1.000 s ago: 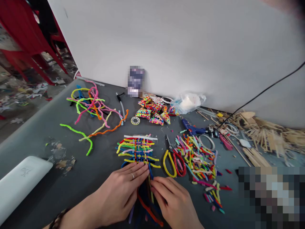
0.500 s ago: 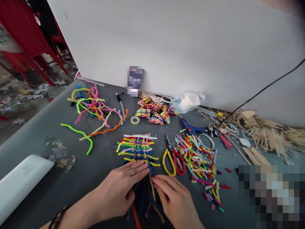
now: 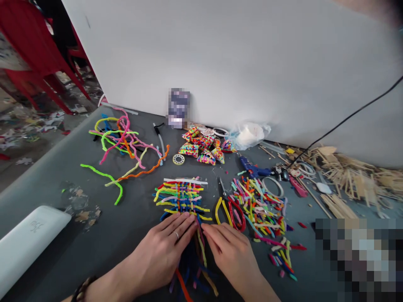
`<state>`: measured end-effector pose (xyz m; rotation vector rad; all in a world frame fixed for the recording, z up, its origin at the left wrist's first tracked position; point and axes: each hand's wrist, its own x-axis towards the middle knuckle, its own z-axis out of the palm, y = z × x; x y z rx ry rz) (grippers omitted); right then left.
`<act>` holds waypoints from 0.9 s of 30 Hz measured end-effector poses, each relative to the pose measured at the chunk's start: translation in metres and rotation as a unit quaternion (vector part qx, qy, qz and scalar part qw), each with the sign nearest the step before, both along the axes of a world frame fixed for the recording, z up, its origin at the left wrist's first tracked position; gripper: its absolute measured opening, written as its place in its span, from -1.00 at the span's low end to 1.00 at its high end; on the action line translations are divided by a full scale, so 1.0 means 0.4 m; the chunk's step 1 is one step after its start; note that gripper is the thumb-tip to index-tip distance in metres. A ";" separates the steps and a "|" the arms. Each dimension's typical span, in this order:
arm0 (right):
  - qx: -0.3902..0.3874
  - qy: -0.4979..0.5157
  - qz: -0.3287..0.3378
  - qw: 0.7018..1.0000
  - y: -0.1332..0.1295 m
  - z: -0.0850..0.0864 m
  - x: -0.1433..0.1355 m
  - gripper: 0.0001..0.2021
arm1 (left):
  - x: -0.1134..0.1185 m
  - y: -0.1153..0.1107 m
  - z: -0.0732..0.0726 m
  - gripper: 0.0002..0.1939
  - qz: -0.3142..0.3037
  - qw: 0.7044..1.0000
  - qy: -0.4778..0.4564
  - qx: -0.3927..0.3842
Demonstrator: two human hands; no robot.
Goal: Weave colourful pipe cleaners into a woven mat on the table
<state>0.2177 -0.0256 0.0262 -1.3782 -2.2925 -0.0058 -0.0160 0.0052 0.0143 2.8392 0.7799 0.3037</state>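
A woven mat of colourful pipe cleaners point(image 3: 182, 197) lies on the grey table in front of me. Crosswise strands stick out at both its sides, and a white strip lies along its far edge. My left hand point(image 3: 168, 239) rests on its near end, fingers stretched out, fingertips pressing down. My right hand point(image 3: 228, 245) is just beside it, thumb and fingers pinched at a pinkish pipe cleaner point(image 3: 200, 235). Loose lengthwise ends, an orange one point(image 3: 182, 285) among them, trail toward me beneath my hands. The left palm hides part of them.
Scissors point(image 3: 224, 205) and a heap of cut pipe-cleaner pieces point(image 3: 258, 205) lie to the right. A blue glue gun point(image 3: 253, 167) and patterned bow-like pieces point(image 3: 203, 142) are behind. Loose pipe cleaners point(image 3: 122, 138) and a white power bank point(image 3: 34, 235) are at left, wooden sticks point(image 3: 352, 172) far right.
My right fingers have gone from a blue strand to a pinkish one and sit slightly higher. My left hand stays on the mat's near end, its thumb now tucked out of sight.
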 end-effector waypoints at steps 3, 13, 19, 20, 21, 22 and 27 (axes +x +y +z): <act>0.038 -0.094 0.086 0.991 0.009 0.025 0.004 -0.67 | 0.001 0.004 -0.002 -0.25 0.000 1.000 -0.002 0.011; 0.160 -0.308 0.279 0.896 0.020 0.070 0.028 -0.68 | 0.005 0.007 -0.021 -0.25 0.013 1.000 -0.013 0.026; 0.159 -0.322 0.320 0.876 0.038 0.105 0.017 -0.68 | 0.006 0.009 -0.016 -0.30 0.013 0.999 -0.015 0.040; 0.168 -0.333 0.330 0.867 0.044 0.111 0.013 -0.67 | 0.006 0.009 -0.015 -0.31 0.014 0.999 -0.014 0.044; 0.180 -0.344 0.341 0.856 0.051 0.115 0.009 -0.67 | 0.006 0.008 -0.016 -0.32 0.014 0.999 -0.012 0.046; 0.190 -0.354 0.355 0.844 0.058 0.117 0.006 -0.66 | 0.006 0.007 -0.016 -0.32 0.013 0.999 -0.010 0.048; 0.191 -0.289 0.359 0.867 0.084 0.084 0.010 -0.70 | 0.004 0.005 -0.027 -0.30 0.013 0.999 -0.009 0.049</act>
